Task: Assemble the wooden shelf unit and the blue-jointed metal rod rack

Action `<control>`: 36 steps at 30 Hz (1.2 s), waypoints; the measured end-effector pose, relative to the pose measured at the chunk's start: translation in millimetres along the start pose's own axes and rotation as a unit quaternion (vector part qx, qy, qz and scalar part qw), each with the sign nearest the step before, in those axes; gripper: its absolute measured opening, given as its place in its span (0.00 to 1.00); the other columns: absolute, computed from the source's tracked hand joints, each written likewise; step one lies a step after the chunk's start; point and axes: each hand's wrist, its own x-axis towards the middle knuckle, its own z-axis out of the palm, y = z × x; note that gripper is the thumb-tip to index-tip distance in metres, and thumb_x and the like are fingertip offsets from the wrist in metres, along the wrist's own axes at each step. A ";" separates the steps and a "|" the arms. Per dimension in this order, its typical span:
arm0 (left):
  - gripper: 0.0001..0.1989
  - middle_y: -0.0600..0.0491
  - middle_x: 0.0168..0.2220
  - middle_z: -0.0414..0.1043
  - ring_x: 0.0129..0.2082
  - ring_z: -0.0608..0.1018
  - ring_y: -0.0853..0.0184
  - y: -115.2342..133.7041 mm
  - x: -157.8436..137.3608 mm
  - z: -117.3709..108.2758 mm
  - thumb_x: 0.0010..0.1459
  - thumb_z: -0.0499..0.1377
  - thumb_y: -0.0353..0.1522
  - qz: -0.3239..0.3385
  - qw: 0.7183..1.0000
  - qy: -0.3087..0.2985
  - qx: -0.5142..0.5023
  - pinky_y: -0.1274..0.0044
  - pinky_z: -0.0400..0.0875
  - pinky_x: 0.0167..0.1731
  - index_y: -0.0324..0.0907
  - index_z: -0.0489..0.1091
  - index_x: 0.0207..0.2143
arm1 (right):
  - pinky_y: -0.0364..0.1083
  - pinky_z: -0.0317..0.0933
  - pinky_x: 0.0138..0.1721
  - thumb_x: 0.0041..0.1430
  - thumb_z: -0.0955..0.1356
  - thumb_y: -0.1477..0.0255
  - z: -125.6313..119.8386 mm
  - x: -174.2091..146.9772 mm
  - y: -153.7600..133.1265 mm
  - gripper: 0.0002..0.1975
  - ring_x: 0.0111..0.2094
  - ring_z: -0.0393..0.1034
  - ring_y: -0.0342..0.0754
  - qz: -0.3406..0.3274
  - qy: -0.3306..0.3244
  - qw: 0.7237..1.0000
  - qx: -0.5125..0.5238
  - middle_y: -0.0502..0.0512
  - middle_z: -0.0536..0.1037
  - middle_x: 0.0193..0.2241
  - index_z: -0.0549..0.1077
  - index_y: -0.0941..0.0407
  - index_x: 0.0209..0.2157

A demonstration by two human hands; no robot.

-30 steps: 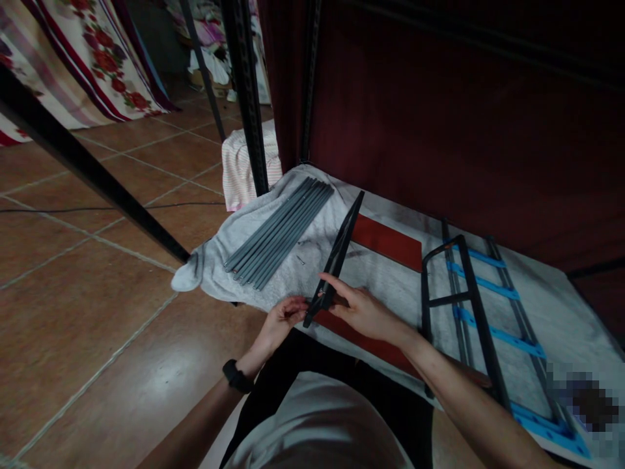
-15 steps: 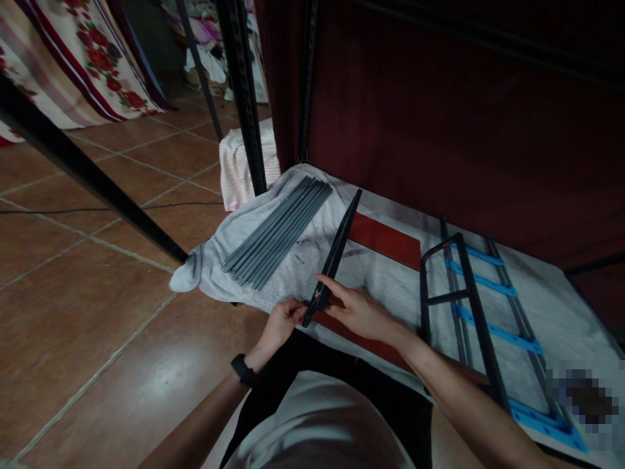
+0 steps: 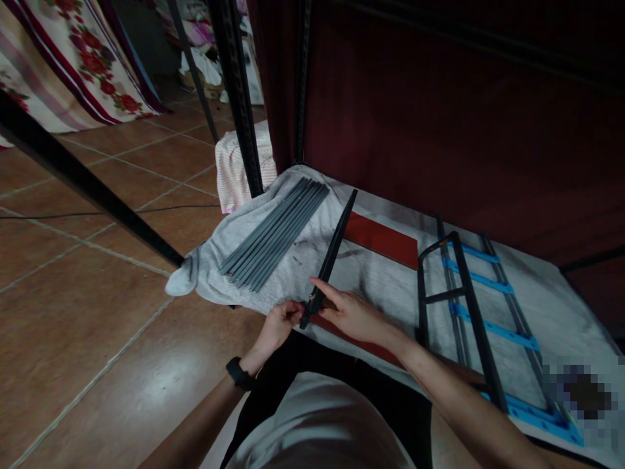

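Note:
A black metal frame (image 3: 333,253), seen nearly edge-on, stands tilted on the cloth in front of me. My right hand (image 3: 352,312) grips its near end from the right, the index finger stretched along the bar. Close to the same end, on the left side, my left hand (image 3: 283,320) is closed in a pinch; whatever lies between its fingertips is too small to make out. Left of the frame, several grey tubes (image 3: 276,234) lie side by side. A small screw-like piece (image 3: 297,261) rests on the cloth between tubes and frame.
One red-brown board (image 3: 383,240) lies behind the frame; another (image 3: 359,339) is partly under my right arm. To the right are a second black frame (image 3: 472,306) and bars with blue crosspieces (image 3: 512,335). Black posts (image 3: 241,98) rise around the cloth-covered surface (image 3: 390,293).
The view has shifted slightly, so everything sits a little further left. Both hands keep nearly the same place at the near end of the black metal frame.

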 end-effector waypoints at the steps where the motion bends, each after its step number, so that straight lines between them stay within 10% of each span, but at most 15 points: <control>1: 0.06 0.53 0.25 0.73 0.26 0.72 0.66 0.9 -0.7 -1.0 0.50 0.58 0.31 0.009 1.000 -0.007 0.022 0.75 0.66 0.31 0.41 0.76 0.29 | 0.43 0.61 0.37 0.64 0.63 0.71 0.9 0.1 0.0 0.32 0.37 0.74 0.48 -0.003 0.000 1.000 -0.003 0.51 0.81 0.37 0.53 0.48 0.68; 7: 0.09 0.49 0.32 0.77 0.32 0.76 0.62 11.4 -7.5 -6.0 0.55 0.56 0.28 0.072 0.980 -0.005 0.188 0.73 0.66 0.36 0.42 0.78 0.32 | 0.44 0.62 0.41 0.65 0.62 0.70 3.2 0.1 0.2 0.32 0.42 0.76 0.50 -0.003 -0.009 1.000 -0.024 0.52 0.82 0.41 0.52 0.48 0.69; 29: 0.10 0.48 0.40 0.73 0.39 0.77 0.63 19.1 -3.9 -21.1 0.62 0.53 0.29 0.156 0.950 -0.111 0.247 0.73 0.68 0.43 0.43 0.75 0.39 | 0.45 0.64 0.42 0.65 0.62 0.70 5.4 -0.3 -1.3 0.32 0.42 0.77 0.50 -0.005 -0.006 1.000 -0.020 0.51 0.82 0.43 0.51 0.46 0.69; 36: 0.12 0.50 0.30 0.74 0.30 0.74 0.65 56.3 -8.5 -21.4 0.60 0.58 0.38 0.063 0.995 0.041 0.058 0.75 0.68 0.34 0.40 0.76 0.35 | 0.46 0.64 0.46 0.66 0.62 0.70 5.3 -0.5 -4.8 0.32 0.48 0.76 0.51 0.000 -0.011 0.999 -0.039 0.54 0.80 0.48 0.49 0.49 0.69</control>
